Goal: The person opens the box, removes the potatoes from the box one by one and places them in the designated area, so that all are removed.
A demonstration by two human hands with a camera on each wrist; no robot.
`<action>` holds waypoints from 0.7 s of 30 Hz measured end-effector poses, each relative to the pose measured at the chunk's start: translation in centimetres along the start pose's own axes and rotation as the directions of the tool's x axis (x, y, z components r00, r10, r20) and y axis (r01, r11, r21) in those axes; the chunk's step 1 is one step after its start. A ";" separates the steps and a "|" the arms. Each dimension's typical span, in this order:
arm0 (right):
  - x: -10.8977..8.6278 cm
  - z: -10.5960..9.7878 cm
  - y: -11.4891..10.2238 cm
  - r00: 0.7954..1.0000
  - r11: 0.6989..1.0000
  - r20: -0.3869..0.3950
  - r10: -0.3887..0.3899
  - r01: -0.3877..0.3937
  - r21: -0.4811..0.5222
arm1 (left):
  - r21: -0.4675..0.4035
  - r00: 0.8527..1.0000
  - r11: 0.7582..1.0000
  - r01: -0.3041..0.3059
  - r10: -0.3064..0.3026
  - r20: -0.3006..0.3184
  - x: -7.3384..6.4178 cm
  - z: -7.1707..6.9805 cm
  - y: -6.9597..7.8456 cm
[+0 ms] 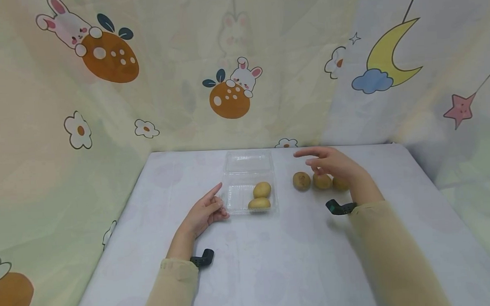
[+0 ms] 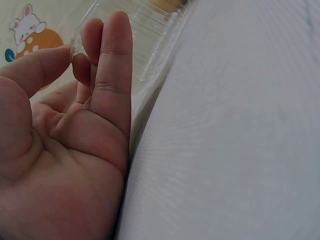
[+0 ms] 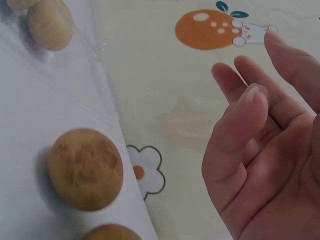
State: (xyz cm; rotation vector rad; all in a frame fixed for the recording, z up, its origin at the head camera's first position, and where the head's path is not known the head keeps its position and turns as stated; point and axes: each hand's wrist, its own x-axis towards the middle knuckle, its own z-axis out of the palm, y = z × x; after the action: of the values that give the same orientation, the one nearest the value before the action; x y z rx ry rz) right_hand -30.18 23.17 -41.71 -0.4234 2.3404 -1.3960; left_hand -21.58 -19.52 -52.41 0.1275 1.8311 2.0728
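Observation:
A clear plastic container (image 1: 235, 199) stands with its lid (image 1: 248, 163) folded back on the far side. Two potatoes, one (image 1: 262, 189) behind the other (image 1: 259, 204), lie in its right half. My left hand (image 1: 206, 214) pinches the container's left edge between thumb and fingers, its index finger extended. To the right, three potatoes form a row: the left one (image 1: 301, 181), the middle one (image 1: 322, 182) and the right one (image 1: 340, 184), partly behind my wrist. Above this row hovers my right hand (image 1: 331, 162), fingers loosely spread and holding nothing; the right wrist view shows a potato (image 3: 86, 169) apart from it.
A white cloth covers the table (image 1: 270, 266). Behind it hangs a printed curtain (image 1: 176, 83) with rabbits, flowers and a moon. A dark wrist camera sits on the left wrist (image 1: 203, 258) and another on the right wrist (image 1: 340, 207).

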 end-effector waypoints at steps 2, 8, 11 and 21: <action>0.5 0.5 -0.3 0.999 1.000 0.040 -0.018 0.019 -0.004 | 0.000 1.000 1.000 0.000 0.000 -0.001 0.0 0.0 0.0; 2.2 2.1 -1.0 0.990 0.998 0.135 -0.029 0.037 -0.054 | 0.007 1.000 1.000 -0.010 0.010 0.009 0.0 -0.1 -0.1; 2.8 3.0 -1.4 0.990 0.998 0.143 0.007 0.001 -0.056 | 0.008 1.000 1.000 -0.012 0.012 0.010 0.1 -0.1 -0.2; 5.2 5.9 -2.4 0.967 0.999 0.248 -0.049 0.041 0.036 | 0.016 1.000 1.000 -0.016 0.016 0.011 0.1 -0.2 -0.3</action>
State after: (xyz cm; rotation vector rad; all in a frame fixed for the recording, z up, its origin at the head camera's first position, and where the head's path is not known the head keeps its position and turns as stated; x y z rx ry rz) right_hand -31.88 15.18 -42.98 -0.6092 2.1163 -1.3133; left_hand -21.68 -19.62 -52.70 0.1580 1.8463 2.0641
